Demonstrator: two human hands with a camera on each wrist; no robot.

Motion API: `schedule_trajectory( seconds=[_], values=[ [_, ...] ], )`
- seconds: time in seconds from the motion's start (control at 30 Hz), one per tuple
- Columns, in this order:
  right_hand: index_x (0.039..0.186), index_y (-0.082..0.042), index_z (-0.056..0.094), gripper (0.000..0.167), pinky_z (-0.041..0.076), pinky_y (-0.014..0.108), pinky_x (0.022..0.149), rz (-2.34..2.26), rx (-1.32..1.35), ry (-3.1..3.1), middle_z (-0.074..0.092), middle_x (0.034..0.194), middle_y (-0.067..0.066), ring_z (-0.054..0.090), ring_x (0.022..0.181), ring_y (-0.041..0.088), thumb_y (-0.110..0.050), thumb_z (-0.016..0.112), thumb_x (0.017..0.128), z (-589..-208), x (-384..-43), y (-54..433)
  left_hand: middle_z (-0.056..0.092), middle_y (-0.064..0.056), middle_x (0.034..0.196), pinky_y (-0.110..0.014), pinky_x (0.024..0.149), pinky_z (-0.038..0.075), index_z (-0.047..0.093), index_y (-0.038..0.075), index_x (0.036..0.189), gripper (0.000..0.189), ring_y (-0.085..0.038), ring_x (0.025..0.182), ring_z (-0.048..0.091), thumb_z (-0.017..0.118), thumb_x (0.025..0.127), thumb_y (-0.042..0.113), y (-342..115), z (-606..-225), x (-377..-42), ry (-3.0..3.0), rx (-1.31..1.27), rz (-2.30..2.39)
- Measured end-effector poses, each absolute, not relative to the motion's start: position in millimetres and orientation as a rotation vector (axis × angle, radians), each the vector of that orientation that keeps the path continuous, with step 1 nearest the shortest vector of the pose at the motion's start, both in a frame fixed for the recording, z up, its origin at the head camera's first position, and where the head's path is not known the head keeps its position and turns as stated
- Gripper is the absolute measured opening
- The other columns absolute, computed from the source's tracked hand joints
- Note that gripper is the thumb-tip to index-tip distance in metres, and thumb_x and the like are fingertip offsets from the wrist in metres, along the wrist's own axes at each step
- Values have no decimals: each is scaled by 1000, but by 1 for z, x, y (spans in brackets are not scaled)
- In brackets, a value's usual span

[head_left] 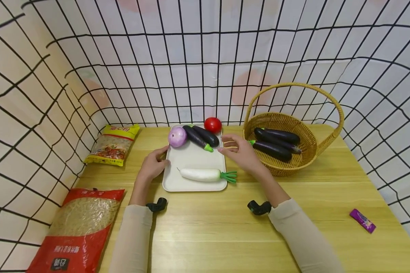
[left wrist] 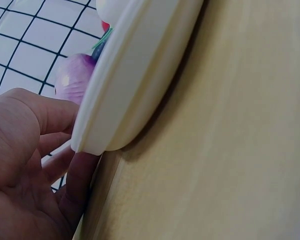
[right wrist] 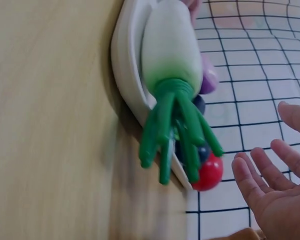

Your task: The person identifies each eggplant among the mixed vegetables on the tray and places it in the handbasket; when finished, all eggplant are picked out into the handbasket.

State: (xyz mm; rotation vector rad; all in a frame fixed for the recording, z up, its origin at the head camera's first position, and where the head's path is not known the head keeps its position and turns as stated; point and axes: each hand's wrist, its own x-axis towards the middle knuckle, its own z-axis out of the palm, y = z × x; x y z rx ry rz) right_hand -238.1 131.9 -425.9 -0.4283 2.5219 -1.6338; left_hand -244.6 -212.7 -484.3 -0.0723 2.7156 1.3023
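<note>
My left hand [head_left: 153,163] grips the left rim of the white tray [head_left: 194,159], with its fingertips [left wrist: 83,167] at the rim. My right hand [head_left: 240,151] holds nothing. It hovers near the tray's right edge, fingers spread and slightly bent, between the eggplants and the basket. On the tray lie a purple onion [head_left: 177,137] at the back left and two eggplants [head_left: 206,135] beside it. A red tomato [head_left: 212,125] sits at the back right corner. Along the front lies a white radish [head_left: 201,174], its green stalks [right wrist: 177,125] sticking out over the right rim.
A wicker basket [head_left: 316,151] with a tall handle holds several eggplants [head_left: 276,140] at the right. Two food packets, one yellow [head_left: 112,146] and one red [head_left: 76,227], lie at the left. A small purple packet [head_left: 362,220] lies far right. Black wire grid [head_left: 201,60] encloses the table.
</note>
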Motion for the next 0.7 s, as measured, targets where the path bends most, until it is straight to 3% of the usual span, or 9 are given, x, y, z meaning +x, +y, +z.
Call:
schedule_trajectory(
  seconds=[0.27, 0.7],
  values=[
    [145, -10, 54, 54, 54, 49, 102, -1570, -419, 2529, 55, 148, 15, 59, 130, 33, -29, 72, 97, -438, -251, 116, 47, -11, 159, -38, 88, 46, 46, 27, 157, 65, -31, 108, 52, 65, 94, 19, -213, -482, -244, 2695, -85, 1317],
    [144, -10, 56, 55, 53, 46, 104, -1498, -385, 2520, 57, 147, 9, 59, 129, 36, -30, 73, 96, -445, -265, 93, 50, -10, 156, -35, 84, 45, 47, 27, 156, 66, -30, 105, 52, 66, 94, 19, -212, -482, -244, 2697, -108, 1316]
  ],
)
